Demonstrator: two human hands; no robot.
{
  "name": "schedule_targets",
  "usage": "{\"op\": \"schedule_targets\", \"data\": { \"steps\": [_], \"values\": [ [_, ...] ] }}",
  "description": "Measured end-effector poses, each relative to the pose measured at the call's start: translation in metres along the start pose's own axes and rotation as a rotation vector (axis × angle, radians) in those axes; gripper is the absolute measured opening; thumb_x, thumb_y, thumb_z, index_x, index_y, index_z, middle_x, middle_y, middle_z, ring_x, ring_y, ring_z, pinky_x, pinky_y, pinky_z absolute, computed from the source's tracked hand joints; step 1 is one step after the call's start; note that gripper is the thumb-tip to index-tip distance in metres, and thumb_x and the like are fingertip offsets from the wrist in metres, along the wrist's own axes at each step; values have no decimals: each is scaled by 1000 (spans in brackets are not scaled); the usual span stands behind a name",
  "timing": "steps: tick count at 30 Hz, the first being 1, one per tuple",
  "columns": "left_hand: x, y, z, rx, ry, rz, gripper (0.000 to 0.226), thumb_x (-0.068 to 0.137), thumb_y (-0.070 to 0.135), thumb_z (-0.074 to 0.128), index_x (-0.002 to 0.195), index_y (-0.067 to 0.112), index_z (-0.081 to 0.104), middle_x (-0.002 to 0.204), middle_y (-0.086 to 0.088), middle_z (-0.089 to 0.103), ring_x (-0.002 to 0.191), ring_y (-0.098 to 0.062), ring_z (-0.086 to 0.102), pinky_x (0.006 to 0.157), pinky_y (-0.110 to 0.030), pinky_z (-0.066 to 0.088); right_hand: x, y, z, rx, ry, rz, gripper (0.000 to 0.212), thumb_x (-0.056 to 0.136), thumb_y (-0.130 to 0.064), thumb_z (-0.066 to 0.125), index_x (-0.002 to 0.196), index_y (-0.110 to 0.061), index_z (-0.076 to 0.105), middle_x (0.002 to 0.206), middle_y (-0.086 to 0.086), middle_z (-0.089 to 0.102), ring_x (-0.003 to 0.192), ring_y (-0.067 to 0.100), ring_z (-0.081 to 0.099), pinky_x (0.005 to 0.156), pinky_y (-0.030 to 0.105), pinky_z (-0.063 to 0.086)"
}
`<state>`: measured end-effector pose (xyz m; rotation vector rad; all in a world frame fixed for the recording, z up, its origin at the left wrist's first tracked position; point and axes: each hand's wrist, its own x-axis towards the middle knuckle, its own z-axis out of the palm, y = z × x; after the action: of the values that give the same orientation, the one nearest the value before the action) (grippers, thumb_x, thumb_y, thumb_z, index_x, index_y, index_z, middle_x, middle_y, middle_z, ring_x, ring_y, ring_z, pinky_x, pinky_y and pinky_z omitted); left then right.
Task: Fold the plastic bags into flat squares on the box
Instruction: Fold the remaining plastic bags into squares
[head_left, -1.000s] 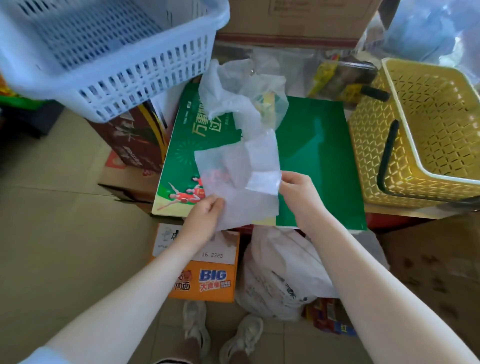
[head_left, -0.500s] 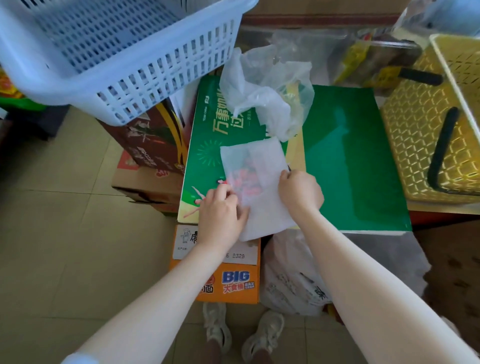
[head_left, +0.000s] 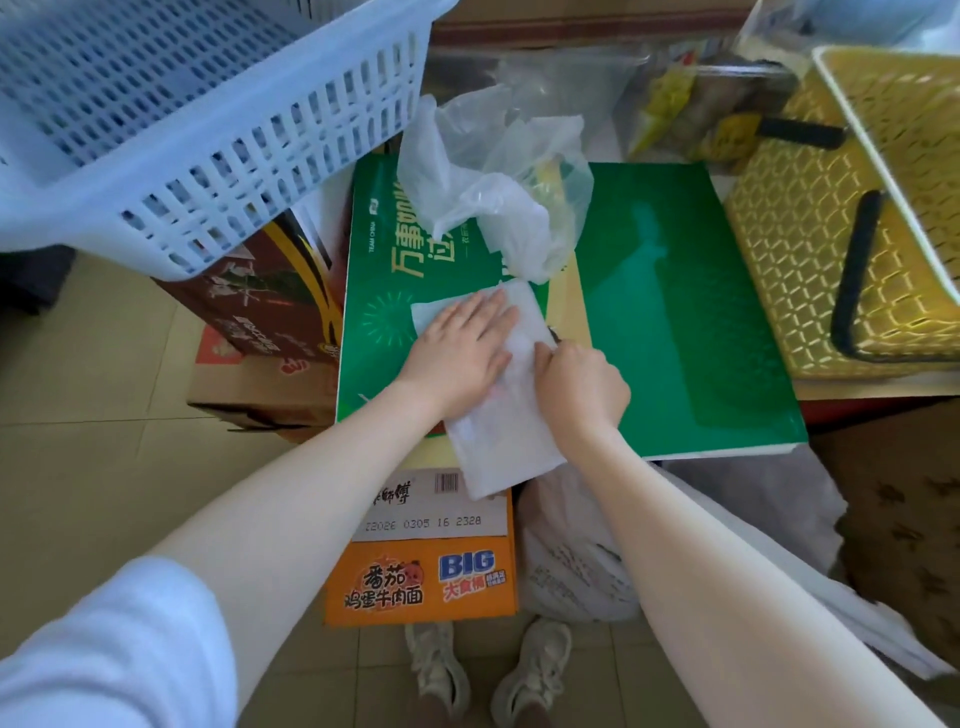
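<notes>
A white plastic bag (head_left: 506, 441), folded into a long flat strip, lies across the green box (head_left: 675, 322) and hangs over its near edge. My left hand (head_left: 462, 348) lies flat on the strip with straight fingers, pressing it down. My right hand (head_left: 582, 384) is beside it on the strip's right edge, fingers curled and pinching the plastic. Further back on the box sits a crumpled clear plastic bag (head_left: 498, 182), loose and puffed up.
A white-blue slotted basket (head_left: 182, 119) overhangs the box's left side. A yellow basket (head_left: 841, 218) with a black handle stands to the right. Below the box are an orange noodle carton (head_left: 421, 571) and a stuffed white bag (head_left: 571, 561). My shoes (head_left: 488, 670) stand on the tiled floor.
The bag was held up between both hands, then laid on the box. My left hand has slid forward and flattened onto it; my right hand has moved to its right edge.
</notes>
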<state>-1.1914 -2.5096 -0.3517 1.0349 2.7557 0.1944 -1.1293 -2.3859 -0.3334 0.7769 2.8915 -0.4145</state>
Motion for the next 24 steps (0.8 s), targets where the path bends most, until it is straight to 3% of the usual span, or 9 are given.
{"op": "schedule_targets", "data": {
  "steps": [4,11,14,16,19,21,24],
  "values": [
    [4,-5,5,-10,-12,-12,54,99,35,21,148,19,3,156,1,-5,143,-17,-4,112,-30,-8,-11,14,0,3,35,1,39,99,-34,28,100,-4,53,99,18,64,88,36,61,65,34,34],
    [7,-6,5,18,-10,-17,54,99,34,18,148,22,0,156,3,-7,143,-18,-7,113,-32,-8,-26,31,-1,-200,19,-20,37,100,-33,26,98,-5,51,92,14,67,79,32,62,61,31,29],
    [10,-6,5,34,-12,-18,53,99,35,17,148,24,-2,156,5,-9,143,-18,-8,114,-35,-8,-30,28,5,-208,167,-33,18,90,-22,54,89,-4,55,80,14,66,67,31,60,59,33,32],
    [11,-6,4,54,-15,-8,53,99,36,17,148,25,-3,156,5,-10,143,-18,-9,114,-36,-8,-30,29,9,-172,331,-177,22,72,-6,65,92,-1,61,91,17,64,81,33,58,68,37,43],
    [13,-7,5,77,-17,3,53,99,37,17,148,24,-2,156,5,-9,143,-19,-7,114,-35,-7,-29,23,14,-14,196,-525,47,81,-9,39,124,4,53,132,21,52,125,36,45,103,42,39],
    [13,-7,6,79,-12,8,54,98,40,13,148,22,2,156,4,-5,143,-19,-4,114,-34,-7,-28,23,19,18,41,-555,53,91,-23,30,134,3,44,141,19,44,132,33,41,106,48,37],
    [0,-3,1,-2,93,-33,71,86,45,-3,147,14,14,156,-1,7,143,-18,3,112,-29,-8,-25,27,28,-56,-18,-525,60,92,-37,29,138,0,39,145,16,39,135,30,37,114,35,18]
  ]
}}
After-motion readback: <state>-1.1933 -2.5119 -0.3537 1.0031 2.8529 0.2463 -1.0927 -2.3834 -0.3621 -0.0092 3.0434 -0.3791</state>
